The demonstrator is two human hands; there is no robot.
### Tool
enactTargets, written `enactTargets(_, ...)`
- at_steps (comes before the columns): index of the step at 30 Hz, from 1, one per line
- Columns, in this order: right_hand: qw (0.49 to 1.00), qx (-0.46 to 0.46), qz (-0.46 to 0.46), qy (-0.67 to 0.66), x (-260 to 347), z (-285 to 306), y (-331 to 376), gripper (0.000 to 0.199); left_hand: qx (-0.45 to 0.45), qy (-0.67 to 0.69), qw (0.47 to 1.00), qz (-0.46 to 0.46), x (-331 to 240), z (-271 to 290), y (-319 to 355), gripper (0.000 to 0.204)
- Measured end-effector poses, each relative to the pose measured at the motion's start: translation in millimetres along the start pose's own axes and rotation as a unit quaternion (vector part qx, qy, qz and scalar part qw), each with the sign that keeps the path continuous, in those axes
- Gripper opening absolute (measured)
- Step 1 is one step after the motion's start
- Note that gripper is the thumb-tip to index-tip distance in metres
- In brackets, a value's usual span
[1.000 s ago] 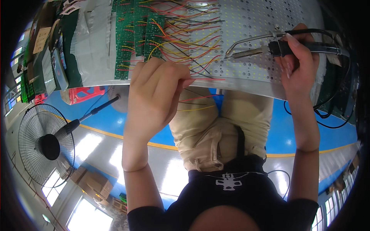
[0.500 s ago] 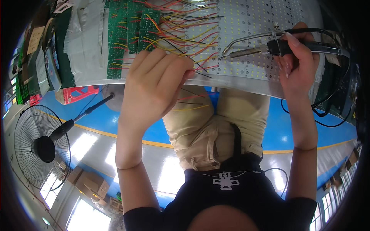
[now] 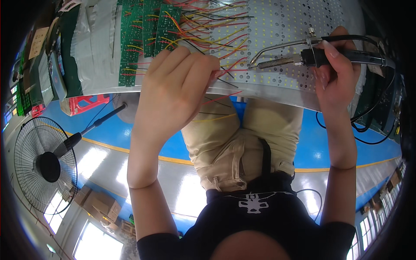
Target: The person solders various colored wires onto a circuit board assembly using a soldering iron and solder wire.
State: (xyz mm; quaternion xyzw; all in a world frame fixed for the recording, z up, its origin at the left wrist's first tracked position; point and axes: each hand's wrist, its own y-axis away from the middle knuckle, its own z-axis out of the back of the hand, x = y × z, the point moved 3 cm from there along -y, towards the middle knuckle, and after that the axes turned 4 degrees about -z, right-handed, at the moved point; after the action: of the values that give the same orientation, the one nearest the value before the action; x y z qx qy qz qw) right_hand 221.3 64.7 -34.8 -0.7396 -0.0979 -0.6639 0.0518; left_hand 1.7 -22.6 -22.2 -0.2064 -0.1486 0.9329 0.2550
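Note:
My left hand is closed in a pinch at the table's front edge, with a thin red wire coming out from its fingertips. The wire's far end reaches the edge of a white LED board. My right hand grips a soldering iron with a black handle and a bent metal feed tube clamped above it. Its tip meets the board next to the wire's end. Green circuit boards with red, yellow and black wires lie beyond my left hand, which hides part of them.
Black cables hang from the table's right side. Loose wires dangle over my lap. A standing fan is at the left, near a red plastic stool. Cardboard boxes stand farther off on the floor.
The red wire's end now lies at the iron's tip. The iron and feed tube have shifted slightly, and the tube's end sits lower, close to the tip. My left hand has moved a little.

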Motion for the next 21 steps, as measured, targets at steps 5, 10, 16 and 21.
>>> enactTargets(5,0.990,0.062,0.098,0.081,-10,16,-5,0.012,0.003,-0.028,1.000,-0.006,-1,0,0,0.016)
enactTargets(10,0.876,0.109,0.375,0.283,-6,13,-5,0.026,0.003,-0.018,1.000,0.004,-1,0,-1,0.015)
enactTargets(16,0.990,0.078,0.057,0.102,-9,22,-3,0.023,0.001,-0.028,1.000,0.003,1,0,2,0.015)
enactTargets(21,0.965,0.117,0.184,0.145,-7,22,-5,0.022,0.003,-0.061,0.998,-0.012,0,-1,2,0.021)
